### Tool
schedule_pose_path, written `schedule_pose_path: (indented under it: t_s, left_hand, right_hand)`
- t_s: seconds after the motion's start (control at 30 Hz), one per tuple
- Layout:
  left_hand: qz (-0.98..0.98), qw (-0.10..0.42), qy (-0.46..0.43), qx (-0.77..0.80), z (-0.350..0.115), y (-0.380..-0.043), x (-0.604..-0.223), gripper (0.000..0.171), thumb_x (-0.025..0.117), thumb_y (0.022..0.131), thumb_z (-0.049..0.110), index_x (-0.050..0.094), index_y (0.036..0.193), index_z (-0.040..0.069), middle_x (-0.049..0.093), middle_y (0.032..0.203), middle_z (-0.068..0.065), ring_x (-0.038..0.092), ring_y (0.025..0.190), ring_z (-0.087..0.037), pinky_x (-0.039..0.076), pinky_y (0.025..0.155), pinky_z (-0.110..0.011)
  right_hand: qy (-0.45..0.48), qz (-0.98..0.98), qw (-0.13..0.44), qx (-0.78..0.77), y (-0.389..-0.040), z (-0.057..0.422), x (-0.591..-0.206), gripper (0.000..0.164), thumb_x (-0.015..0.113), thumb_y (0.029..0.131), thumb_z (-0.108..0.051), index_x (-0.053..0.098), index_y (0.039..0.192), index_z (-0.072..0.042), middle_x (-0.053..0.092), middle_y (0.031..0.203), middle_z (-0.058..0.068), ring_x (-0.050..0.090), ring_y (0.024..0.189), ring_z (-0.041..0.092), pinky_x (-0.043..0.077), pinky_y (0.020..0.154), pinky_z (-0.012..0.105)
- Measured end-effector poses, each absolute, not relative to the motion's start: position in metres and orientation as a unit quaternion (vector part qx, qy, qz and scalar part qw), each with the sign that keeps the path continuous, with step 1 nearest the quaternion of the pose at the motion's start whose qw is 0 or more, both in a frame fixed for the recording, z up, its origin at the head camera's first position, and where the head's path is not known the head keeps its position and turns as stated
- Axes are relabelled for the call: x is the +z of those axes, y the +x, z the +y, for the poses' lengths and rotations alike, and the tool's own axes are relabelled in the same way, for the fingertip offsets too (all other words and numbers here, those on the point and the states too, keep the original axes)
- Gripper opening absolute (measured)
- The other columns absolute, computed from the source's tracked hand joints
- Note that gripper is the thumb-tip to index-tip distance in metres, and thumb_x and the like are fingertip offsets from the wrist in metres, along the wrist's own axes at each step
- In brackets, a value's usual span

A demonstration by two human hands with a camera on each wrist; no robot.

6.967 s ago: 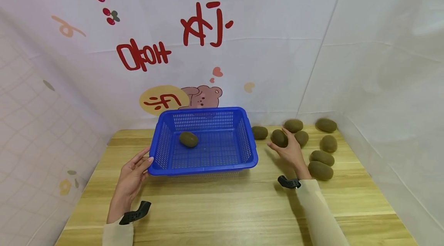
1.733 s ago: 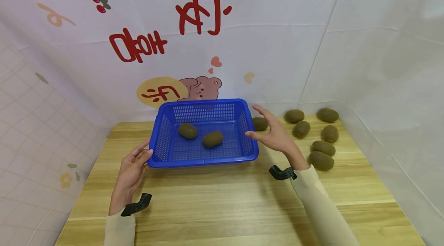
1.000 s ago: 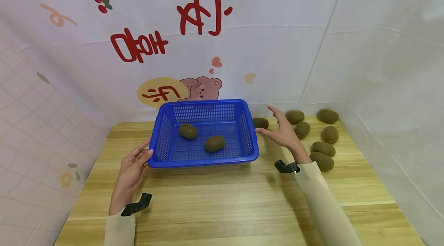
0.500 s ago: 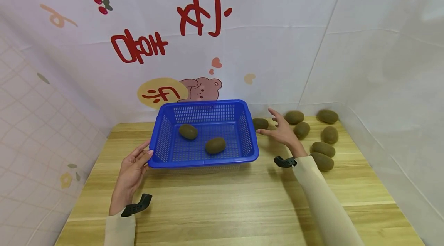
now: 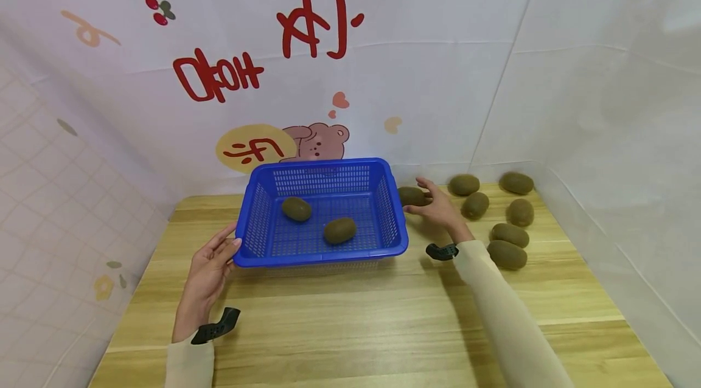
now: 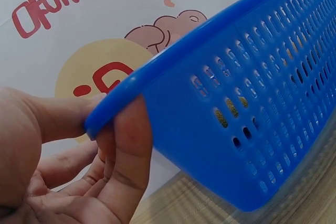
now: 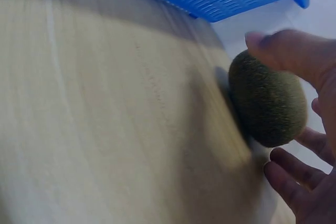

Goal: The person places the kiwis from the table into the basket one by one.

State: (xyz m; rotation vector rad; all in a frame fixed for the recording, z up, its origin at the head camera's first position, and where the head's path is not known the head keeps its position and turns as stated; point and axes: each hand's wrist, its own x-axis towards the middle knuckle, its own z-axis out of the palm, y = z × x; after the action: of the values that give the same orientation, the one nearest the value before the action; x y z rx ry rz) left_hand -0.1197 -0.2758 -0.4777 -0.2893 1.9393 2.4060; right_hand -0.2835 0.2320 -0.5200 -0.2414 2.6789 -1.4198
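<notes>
A blue perforated plastic basket [image 5: 320, 257] stands at the back of the table, with two brown kiwis inside: one at the left [image 5: 297, 209], one nearer the front [image 5: 340, 230]. At its front left corner my left hand [image 5: 210, 269] pinches the rim, thumb on one side and fingers on the other, plain in the left wrist view. Just right of the basket lies another kiwi [image 7: 268, 98]. My right hand [image 5: 438, 208] curls around this kiwi, thumb on the near side and fingers at the far side; the palm side partly hides it.
Several more kiwis lie at the right of the wooden table [image 5: 356, 327], among them one by the back wall [image 5: 464, 185] and one farther front [image 5: 507, 255]. White printed cloth walls [image 5: 438, 72] close off the back and both sides.
Compared with seven seconds ago, a second kiwi is in the basket, placed from the right hand. The right hand has since moved left and down onto the kiwi beside the basket. The left hand stays put.
</notes>
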Motion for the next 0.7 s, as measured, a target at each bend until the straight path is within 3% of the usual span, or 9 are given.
schedule_pose_path:
  t_s: [0.33, 0.7]
  left_hand:
    - [0.609, 0.017, -0.080, 0.789, -0.2758, -0.1196, -0.4780, 0.065, 0.065, 0.101, 0.015, 0.036, 0.157, 0.001, 0.068, 0.103, 0.005, 0.069, 0.090, -0.006, 0.059, 0.070, -0.018]
    - [0.609, 0.020, -0.078, 0.789, -0.2762, -0.1194, -0.4785, 0.065, 0.065, 0.101, 0.016, 0.035, 0.158, 0.001, 0.066, 0.102, 0.005, 0.068, 0.091, -0.006, 0.058, 0.069, -0.017]
  right_hand:
    - [-0.066, 0.872, 0.016, -0.484, -0.2856, 0.2261, -0.5298, 0.060, 0.079, 0.090, -0.011, 0.054, 0.145, -0.007, 0.056, 0.144, 0.025, 0.060, 0.126, 0.047, 0.052, 0.105, 0.056]
    - [-0.053, 0.879, 0.000, -0.474, -0.2820, 0.2249, -0.5262, 0.054, 0.081, 0.090, -0.017, 0.059, 0.139, -0.010, 0.061, 0.142, 0.021, 0.062, 0.124, 0.043, 0.056, 0.100, 0.054]
